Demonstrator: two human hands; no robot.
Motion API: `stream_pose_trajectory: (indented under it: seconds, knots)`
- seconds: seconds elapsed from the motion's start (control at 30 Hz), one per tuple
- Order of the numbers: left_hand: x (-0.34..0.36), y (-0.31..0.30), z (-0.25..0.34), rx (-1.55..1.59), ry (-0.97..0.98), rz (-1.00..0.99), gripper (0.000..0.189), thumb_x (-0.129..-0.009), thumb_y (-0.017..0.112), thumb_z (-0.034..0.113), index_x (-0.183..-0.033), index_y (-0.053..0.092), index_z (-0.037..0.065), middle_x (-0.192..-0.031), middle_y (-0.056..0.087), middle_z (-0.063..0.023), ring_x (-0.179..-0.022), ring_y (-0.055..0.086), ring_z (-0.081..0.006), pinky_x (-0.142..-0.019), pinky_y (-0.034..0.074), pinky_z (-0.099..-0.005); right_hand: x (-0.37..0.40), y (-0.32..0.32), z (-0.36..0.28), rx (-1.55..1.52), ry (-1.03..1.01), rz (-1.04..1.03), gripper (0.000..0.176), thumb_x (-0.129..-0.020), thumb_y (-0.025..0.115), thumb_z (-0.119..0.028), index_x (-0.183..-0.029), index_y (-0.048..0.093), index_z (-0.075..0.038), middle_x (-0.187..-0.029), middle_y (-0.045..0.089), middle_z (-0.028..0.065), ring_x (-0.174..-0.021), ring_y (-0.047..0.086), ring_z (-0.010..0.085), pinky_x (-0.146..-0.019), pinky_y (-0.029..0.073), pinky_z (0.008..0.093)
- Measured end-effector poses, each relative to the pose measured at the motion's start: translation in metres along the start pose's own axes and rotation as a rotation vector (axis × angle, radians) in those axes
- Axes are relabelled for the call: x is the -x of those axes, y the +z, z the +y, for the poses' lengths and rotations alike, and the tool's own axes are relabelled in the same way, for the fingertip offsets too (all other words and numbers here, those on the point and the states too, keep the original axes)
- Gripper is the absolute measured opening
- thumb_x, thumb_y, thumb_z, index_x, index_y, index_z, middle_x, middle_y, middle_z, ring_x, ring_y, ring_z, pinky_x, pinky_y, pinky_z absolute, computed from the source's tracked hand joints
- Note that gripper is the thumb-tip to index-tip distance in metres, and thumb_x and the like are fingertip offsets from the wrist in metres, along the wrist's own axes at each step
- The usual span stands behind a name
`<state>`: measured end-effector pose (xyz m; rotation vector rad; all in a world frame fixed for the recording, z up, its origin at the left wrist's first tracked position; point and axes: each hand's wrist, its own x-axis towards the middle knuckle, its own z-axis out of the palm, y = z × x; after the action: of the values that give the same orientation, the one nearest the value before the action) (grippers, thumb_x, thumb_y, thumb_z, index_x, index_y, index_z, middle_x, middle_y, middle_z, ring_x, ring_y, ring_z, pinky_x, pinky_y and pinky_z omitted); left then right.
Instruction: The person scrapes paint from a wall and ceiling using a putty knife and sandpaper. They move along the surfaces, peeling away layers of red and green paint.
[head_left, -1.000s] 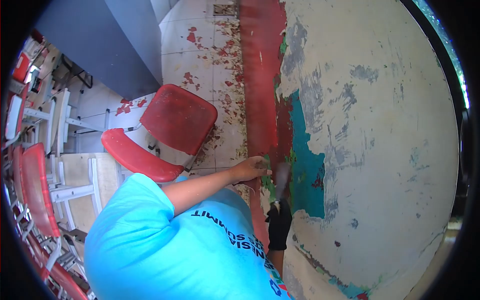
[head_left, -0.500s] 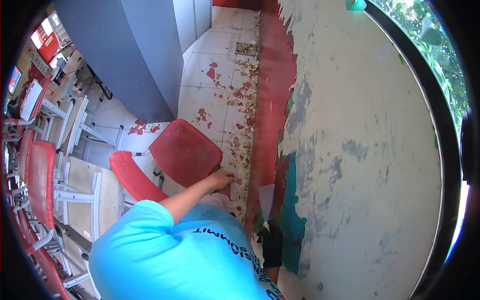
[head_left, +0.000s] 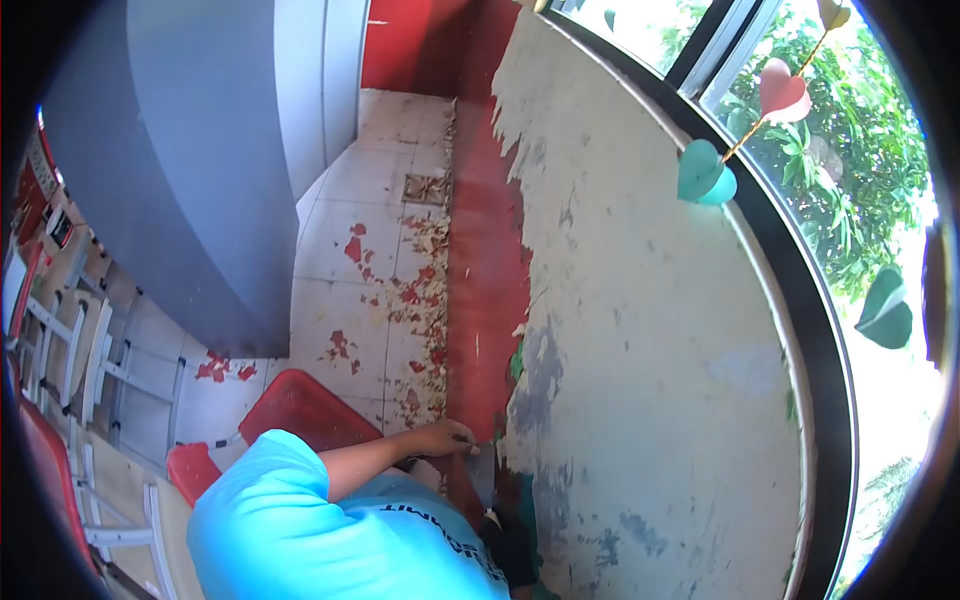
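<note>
My right hand (head_left: 508, 548), in a black glove, is low beside the wall and closed around a scraper (head_left: 482, 474). The scraper's flat metal blade points up and away from me. My bare left hand (head_left: 438, 438) reaches across to the blade's tip with its fingers bent together. Whether they pinch a small flake or the blade's edge is too small to tell. Just past both hands runs the wall's red lower band (head_left: 486, 330), with a ragged edge where it meets the pale, patchy wall (head_left: 650, 350).
A red chair (head_left: 305, 412) stands close on my left, with a grey cabinet (head_left: 190, 180) beyond. Red and cream paint flakes (head_left: 425, 290) litter the tiled floor (head_left: 340, 230) along the wall. Heart-shaped decorations (head_left: 700, 172) hang by the window on the right.
My view has tilted up and turned toward the window. The scraper and my left hand have come together; before, that hand hung apart with looser fingers.
</note>
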<state>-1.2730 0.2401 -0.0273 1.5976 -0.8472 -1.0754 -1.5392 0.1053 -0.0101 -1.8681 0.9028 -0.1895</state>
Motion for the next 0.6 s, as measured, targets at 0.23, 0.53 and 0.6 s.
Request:
stream_pose_trajectory:
  seconds: [0.23,0.53,0.6]
  knots:
    - [-0.001,-0.042,0.014,0.022,-0.105,0.041,0.024,-0.083,0.062,0.025,-0.092,0.066,0.003,-0.085,0.064,-0.0065,-0.082,0.058,-0.0143,-0.079,0.044,-0.0287,-0.026,0.01,-0.061,0.04,0.052,-0.106,0.03,-0.084,0.056,-0.017,-0.112,0.056,-0.006,-0.088,0.058,0.0097,-0.077,0.057,0.0174,-0.071,0.045,0.031]
    - [-0.019,-0.096,0.01,-0.107,-0.254,0.151,0.024,-0.082,0.062,0.025,-0.095,0.065,0.005,-0.089,0.065,-0.0077,-0.089,0.058,-0.0161,-0.083,0.043,-0.03,-0.063,0.031,-0.126,0.12,0.066,-0.243,0.029,-0.083,0.057,-0.017,-0.109,0.057,-0.005,-0.079,0.059,0.0063,-0.068,0.057,0.0144,-0.062,0.046,0.0286]
    - [-0.037,-0.119,-0.005,0.02,-0.184,0.108,0.026,-0.081,0.063,0.028,-0.095,0.066,0.006,-0.09,0.065,-0.0088,-0.09,0.058,-0.0154,-0.085,0.043,-0.0307,-0.083,0.045,-0.151,0.144,0.075,-0.253,0.028,-0.083,0.058,-0.018,-0.108,0.057,-0.005,-0.077,0.059,0.0055,-0.066,0.057,0.0138,-0.06,0.046,0.0281]
